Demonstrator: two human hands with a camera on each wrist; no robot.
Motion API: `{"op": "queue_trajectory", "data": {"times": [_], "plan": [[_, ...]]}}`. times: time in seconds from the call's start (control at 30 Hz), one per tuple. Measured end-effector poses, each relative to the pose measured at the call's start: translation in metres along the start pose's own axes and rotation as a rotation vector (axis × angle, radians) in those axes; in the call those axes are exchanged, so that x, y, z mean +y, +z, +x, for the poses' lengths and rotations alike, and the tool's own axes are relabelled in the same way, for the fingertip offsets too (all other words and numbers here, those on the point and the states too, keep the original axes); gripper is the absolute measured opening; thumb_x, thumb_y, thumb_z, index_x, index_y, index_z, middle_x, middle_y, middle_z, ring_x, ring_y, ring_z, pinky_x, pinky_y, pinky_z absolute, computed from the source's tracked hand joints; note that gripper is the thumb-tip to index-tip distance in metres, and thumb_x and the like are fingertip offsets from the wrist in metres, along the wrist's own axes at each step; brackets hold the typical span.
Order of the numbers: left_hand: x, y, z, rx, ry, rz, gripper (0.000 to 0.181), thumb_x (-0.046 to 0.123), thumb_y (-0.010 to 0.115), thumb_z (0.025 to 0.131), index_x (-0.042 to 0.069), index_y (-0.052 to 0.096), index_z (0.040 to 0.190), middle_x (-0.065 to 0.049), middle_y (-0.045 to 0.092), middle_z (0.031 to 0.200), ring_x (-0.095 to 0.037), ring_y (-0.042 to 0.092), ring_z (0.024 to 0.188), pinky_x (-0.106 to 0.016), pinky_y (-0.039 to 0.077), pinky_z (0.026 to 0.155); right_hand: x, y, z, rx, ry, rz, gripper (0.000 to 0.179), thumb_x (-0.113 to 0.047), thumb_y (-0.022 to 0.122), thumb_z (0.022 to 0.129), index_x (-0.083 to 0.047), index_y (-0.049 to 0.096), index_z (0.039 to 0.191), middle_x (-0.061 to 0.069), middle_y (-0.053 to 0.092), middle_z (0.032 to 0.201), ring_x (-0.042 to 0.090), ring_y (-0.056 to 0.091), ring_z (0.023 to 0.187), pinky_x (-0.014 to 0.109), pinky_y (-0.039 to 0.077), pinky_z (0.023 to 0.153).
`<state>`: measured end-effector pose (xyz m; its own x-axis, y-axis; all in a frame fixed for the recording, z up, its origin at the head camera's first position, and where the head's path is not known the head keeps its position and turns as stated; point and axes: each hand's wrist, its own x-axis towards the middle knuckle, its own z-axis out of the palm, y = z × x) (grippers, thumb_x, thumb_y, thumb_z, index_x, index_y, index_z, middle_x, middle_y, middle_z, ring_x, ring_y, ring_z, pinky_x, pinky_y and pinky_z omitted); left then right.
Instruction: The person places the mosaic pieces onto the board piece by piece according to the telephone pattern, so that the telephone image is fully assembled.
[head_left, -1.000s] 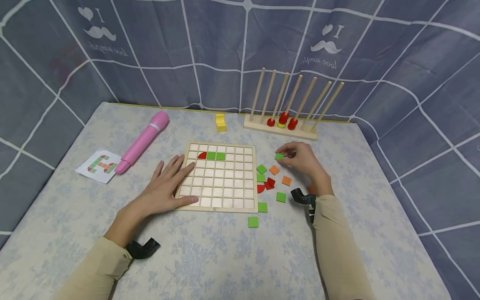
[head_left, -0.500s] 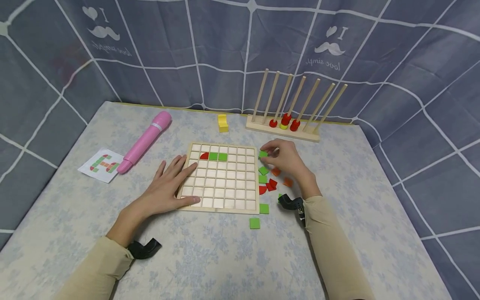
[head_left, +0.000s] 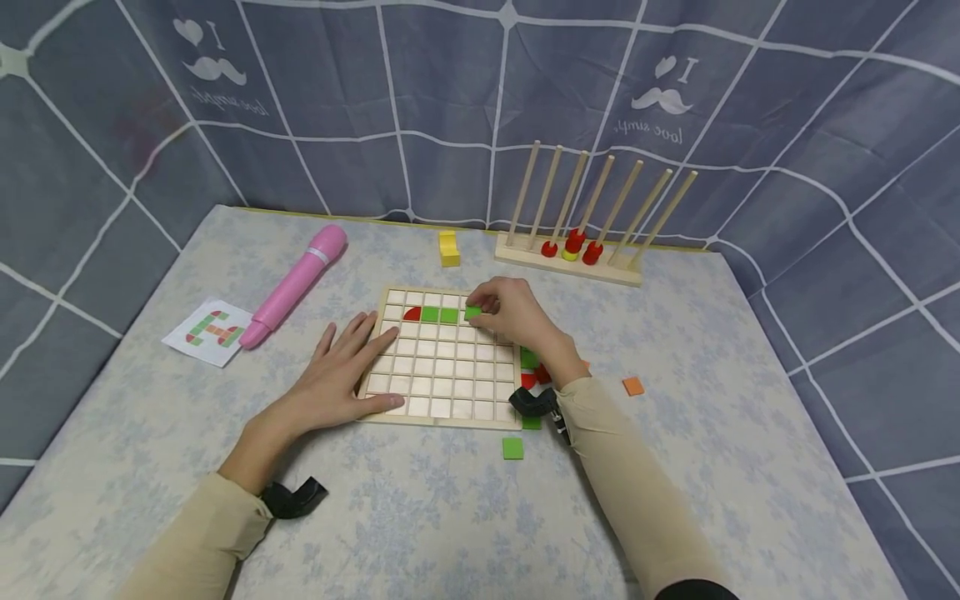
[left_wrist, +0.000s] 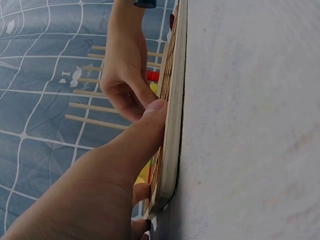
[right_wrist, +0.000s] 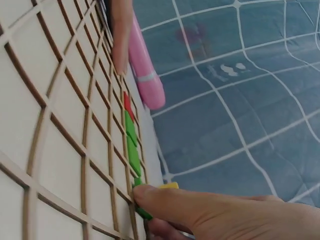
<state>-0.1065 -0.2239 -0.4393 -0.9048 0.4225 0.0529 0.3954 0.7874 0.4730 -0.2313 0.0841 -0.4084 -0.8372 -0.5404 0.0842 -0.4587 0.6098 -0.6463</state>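
Note:
A wooden grid board [head_left: 442,387] lies on the table in the head view. My left hand [head_left: 335,375] rests on its left side, fingers spread and the thumb over the lower left cells. In the second row from the back sit a red quarter-round tile [head_left: 412,314] and, right beside it, two green square tiles [head_left: 438,315]. My right hand [head_left: 517,315] pinches another green square tile [head_left: 472,312] between thumb and fingers, close over that same row. The right wrist view shows this pinched tile [right_wrist: 143,212] at the thumb tip, in line with the placed ones.
Loose tiles lie right of the board, partly hidden by my right forearm: green [head_left: 513,448], red [head_left: 528,381], orange [head_left: 633,386]. A pattern card [head_left: 208,332] and a pink rod-like thing [head_left: 292,287] lie left. Behind are a yellow block [head_left: 448,249] and a peg rack [head_left: 570,260].
My right hand has carried the green square tile leftward from the table right of the board to over its second row. An orange tile now shows farther right. The left hand stays put.

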Motion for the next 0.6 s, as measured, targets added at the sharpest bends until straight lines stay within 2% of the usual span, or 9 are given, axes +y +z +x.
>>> {"op": "queue_trajectory", "data": {"times": [0.33,0.47,0.6], "plan": [[0.001,0.0,0.002,-0.012,-0.004,0.008,0.099,0.062,0.072,0.092,0.017,0.029,0.169,-0.02,0.011,0.177,-0.039,0.005,0.165,-0.064,-0.004,0.129,-0.002,0.011,-0.005,0.046,-0.001,0.021,0.022,-0.014,0.083,0.092,-0.008,0.082,0.114,0.008,0.072,0.106,0.019,0.069,0.088,0.032,0.059,0.078],[0.002,-0.001,0.002,-0.01,-0.007,0.002,0.099,0.061,0.073,0.091,0.016,0.029,0.168,-0.02,0.011,0.176,-0.039,0.005,0.165,-0.064,-0.004,0.129,-0.005,0.011,-0.008,0.006,0.001,0.003,0.028,-0.014,0.081,0.095,-0.007,0.079,0.122,0.009,0.069,0.111,0.02,0.068,0.092,0.033,0.059,0.081],[0.001,0.0,0.0,-0.01,-0.012,0.002,0.099,0.062,0.072,0.091,0.016,0.029,0.168,-0.021,0.012,0.176,-0.039,0.005,0.165,-0.064,-0.003,0.129,-0.007,0.003,-0.014,-0.045,-0.011,0.01,0.038,-0.014,0.079,0.096,-0.007,0.073,0.134,0.01,0.07,0.122,0.023,0.068,0.103,0.038,0.059,0.09]]}}
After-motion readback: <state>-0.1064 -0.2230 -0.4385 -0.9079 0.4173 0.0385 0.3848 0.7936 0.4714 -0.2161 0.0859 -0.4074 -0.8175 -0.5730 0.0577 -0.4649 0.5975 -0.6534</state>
